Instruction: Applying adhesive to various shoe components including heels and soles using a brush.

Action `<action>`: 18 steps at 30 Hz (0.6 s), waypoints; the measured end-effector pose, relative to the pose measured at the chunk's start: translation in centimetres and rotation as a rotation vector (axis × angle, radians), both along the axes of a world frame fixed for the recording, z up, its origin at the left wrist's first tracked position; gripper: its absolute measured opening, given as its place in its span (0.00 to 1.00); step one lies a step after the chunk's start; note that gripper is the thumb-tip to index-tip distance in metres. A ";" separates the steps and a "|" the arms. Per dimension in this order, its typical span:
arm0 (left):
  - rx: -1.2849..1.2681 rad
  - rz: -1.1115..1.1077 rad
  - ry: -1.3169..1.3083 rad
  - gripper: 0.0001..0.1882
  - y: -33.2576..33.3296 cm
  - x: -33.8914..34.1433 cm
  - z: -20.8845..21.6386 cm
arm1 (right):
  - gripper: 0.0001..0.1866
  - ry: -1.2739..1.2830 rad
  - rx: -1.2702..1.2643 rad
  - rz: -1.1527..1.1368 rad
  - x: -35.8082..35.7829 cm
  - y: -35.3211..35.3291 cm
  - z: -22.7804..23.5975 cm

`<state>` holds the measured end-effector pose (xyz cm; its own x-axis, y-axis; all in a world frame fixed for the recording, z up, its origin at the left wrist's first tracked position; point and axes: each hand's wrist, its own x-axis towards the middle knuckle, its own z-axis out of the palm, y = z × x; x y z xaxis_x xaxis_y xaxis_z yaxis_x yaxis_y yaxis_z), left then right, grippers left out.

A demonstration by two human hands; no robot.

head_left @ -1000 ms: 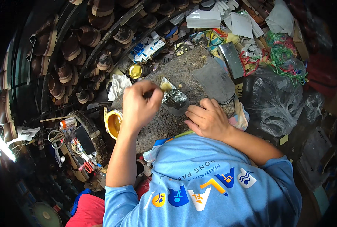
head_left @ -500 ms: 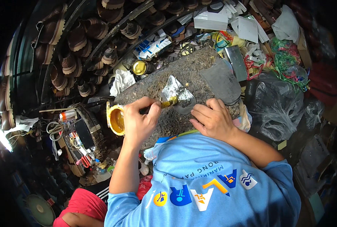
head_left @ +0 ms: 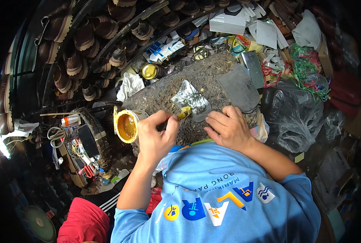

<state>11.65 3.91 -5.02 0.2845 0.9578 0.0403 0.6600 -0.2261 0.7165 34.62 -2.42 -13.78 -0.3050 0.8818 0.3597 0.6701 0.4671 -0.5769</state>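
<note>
My left hand (head_left: pixel 158 131) is closed around a brush with a yellow, glue-coated tip (head_left: pixel 184 112). The tip meets the left edge of a small grey sheet piece (head_left: pixel 200 116), whose upper part gleams with wet glue. From the right, my right hand (head_left: pixel 230 128) rests its fingertips at that piece's lower right edge, fingers extended and thumb apart. Beside my left hand stands a yellow-rimmed tub of amber glue (head_left: pixel 128 126). Beneath everything is a rough, crusted dark work block (head_left: pixel 160 95).
Grey cut sheets (head_left: pixel 239 89) lie stacked at the block's right. An open tin (head_left: pixel 149 71) and white crumpled cloth (head_left: pixel 130 86) sit behind it. Brown shoes (head_left: pixel 83 36) fill racks at left. Scissors (head_left: pixel 89 171) lie in a tool box; plastic bags (head_left: pixel 296 113) heap at right.
My left hand has shifted slightly right and toward me with the brush, whose tip is a little lower at the piece's edge. My right hand stays in place.
</note>
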 end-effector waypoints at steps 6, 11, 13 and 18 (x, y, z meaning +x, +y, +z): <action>-0.003 0.156 0.004 0.08 -0.4 2.0 0.7 | 0.12 -0.013 -0.007 0.005 0.0 -0.1 0.1; -0.016 0.247 -0.089 0.07 -0.2 2.6 0.7 | 0.13 -0.005 0.008 -0.016 0.0 -0.2 0.2; 0.003 0.181 0.017 0.08 -0.1 2.7 0.6 | 0.13 0.004 0.008 -0.020 0.1 -0.3 0.2; -0.122 0.003 -0.035 0.06 0.1 3.4 0.5 | 0.11 0.074 0.010 -0.040 0.3 -0.2 -0.1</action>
<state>15.02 4.01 -4.57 0.2819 0.9572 -0.0663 0.6345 -0.1341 0.7612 34.96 -2.65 -13.90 -0.2419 0.8888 0.3893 0.6437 0.4472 -0.6210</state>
